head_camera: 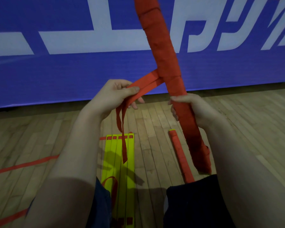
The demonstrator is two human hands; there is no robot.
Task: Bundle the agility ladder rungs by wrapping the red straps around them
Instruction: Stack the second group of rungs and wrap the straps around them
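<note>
Red-wrapped rung bundle stands steep, long axis running from my lap up and slightly left. My right hand grips its lower part, fingers curled round. My left hand pinches two red straps; loose tails hang over yellow rungs flat on wooden floor.

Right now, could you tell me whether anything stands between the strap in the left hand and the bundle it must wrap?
Nothing visible does. The red strap runs free from the left hand to the bundle, which the right hand grips lower down; its tail hangs above the yellow rungs.
</note>
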